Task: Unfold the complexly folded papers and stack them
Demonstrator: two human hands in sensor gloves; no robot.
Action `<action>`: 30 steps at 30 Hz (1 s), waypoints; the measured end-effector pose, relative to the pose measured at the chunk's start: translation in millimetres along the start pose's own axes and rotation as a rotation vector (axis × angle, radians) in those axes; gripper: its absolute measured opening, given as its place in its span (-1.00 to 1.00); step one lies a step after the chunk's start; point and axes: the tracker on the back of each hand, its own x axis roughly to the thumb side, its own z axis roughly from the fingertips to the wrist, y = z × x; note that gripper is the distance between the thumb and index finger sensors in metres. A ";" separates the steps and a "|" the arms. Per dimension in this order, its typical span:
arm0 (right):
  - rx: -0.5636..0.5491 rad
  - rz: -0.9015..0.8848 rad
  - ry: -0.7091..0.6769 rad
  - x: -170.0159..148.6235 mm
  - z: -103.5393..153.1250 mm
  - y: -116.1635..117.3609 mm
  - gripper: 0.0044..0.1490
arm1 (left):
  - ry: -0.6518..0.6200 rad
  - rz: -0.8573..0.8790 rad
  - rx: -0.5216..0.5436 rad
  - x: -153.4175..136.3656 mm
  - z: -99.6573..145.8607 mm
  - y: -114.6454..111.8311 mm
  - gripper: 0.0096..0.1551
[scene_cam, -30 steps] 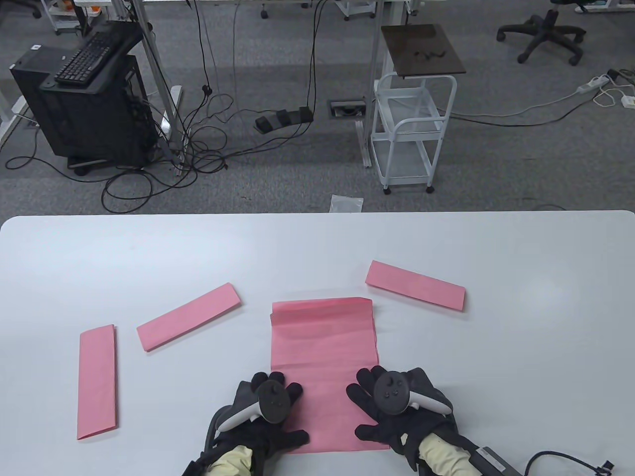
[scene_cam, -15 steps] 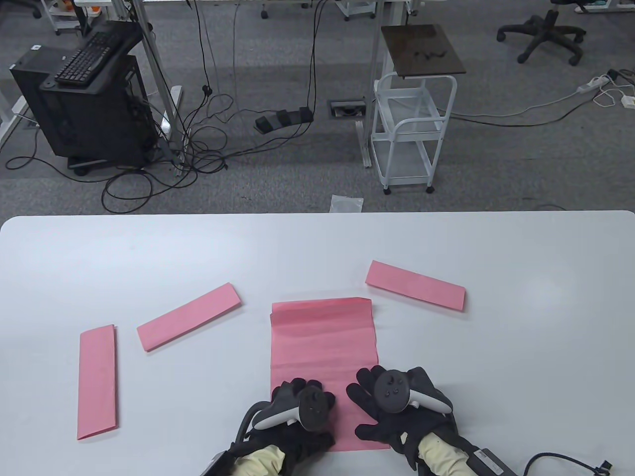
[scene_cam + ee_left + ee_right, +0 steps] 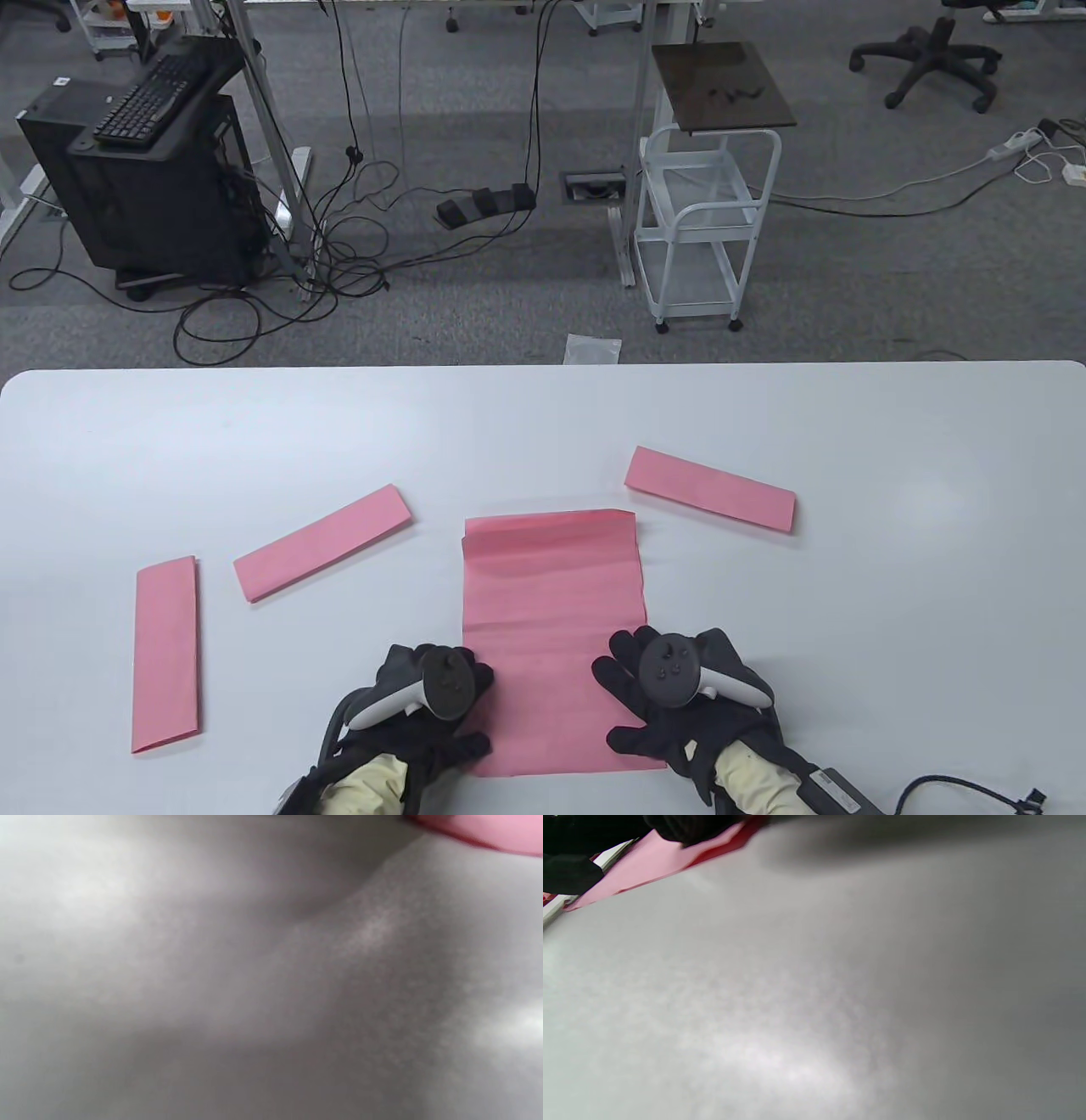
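A pink sheet [image 3: 551, 611], mostly unfolded with creases, lies flat at the table's front middle. My right hand [image 3: 670, 688] rests flat on its lower right part, fingers spread. My left hand [image 3: 433, 692] lies at the sheet's lower left edge, fingers spread on the edge and the table. Three folded pink strips lie around: one at far left [image 3: 166, 654], one left of centre [image 3: 322, 543], one at upper right [image 3: 711, 500]. The right wrist view shows a pink paper edge [image 3: 657, 861] under dark fingers. The left wrist view shows blurred table and a pink corner [image 3: 496, 832].
The white table [image 3: 543, 416] stretches wide behind the papers. A cable [image 3: 959, 789] lies at the front right corner. Beyond the far edge are a white cart [image 3: 704, 229] and floor cables.
My left hand slid right across the sheet's lower part, then back left to its left edge. The right hand and the sheet have stayed put.
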 end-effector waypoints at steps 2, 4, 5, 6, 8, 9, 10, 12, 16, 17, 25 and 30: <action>0.003 -0.003 0.000 -0.1 -0.1 0.0 -0.05 | -0.013 -0.023 0.029 10.8 4.0 9.6 -0.13; 0.009 -0.006 0.000 -0.1 -0.3 0.0 -0.05 | -0.070 -0.084 0.087 28.3 4.3 16.3 -0.12; 0.010 -0.008 -0.001 -0.2 -0.4 0.0 -0.06 | -0.118 -0.106 0.090 38.2 2.7 17.8 -0.13; 0.012 -0.009 -0.001 -0.1 -0.3 0.0 -0.06 | -0.165 -0.129 0.095 49.2 -0.2 17.9 -0.13; 0.012 -0.009 -0.001 -0.2 -0.4 0.0 -0.06 | -0.199 -0.185 0.078 68.5 -10.7 14.7 -0.12; 0.013 -0.010 -0.001 -0.3 -0.4 0.1 -0.06 | -0.196 -0.226 0.042 75.4 -18.0 13.3 -0.11; 0.014 -0.011 -0.001 -0.3 -0.4 0.0 -0.05 | -0.176 -0.251 0.020 78.4 -24.6 12.3 -0.10; 0.014 -0.011 -0.001 -0.4 -0.5 0.0 -0.05 | -0.147 -0.264 0.016 76.1 -35.6 12.8 -0.10; 0.015 -0.009 -0.001 -0.4 -0.6 0.0 -0.05 | -0.024 -0.106 0.093 41.6 -49.5 36.8 -0.16; 0.015 -0.009 -0.001 -0.4 -0.6 0.0 -0.05 | 0.013 -0.046 0.092 28.0 -51.6 42.8 -0.17; 0.017 -0.008 -0.001 -0.3 -0.7 0.1 -0.05 | 0.116 0.101 0.101 -9.0 -53.9 57.1 -0.21; 0.019 -0.008 0.000 -0.1 -0.7 0.2 -0.05 | 0.119 0.097 0.099 4.5 -49.0 62.9 -0.20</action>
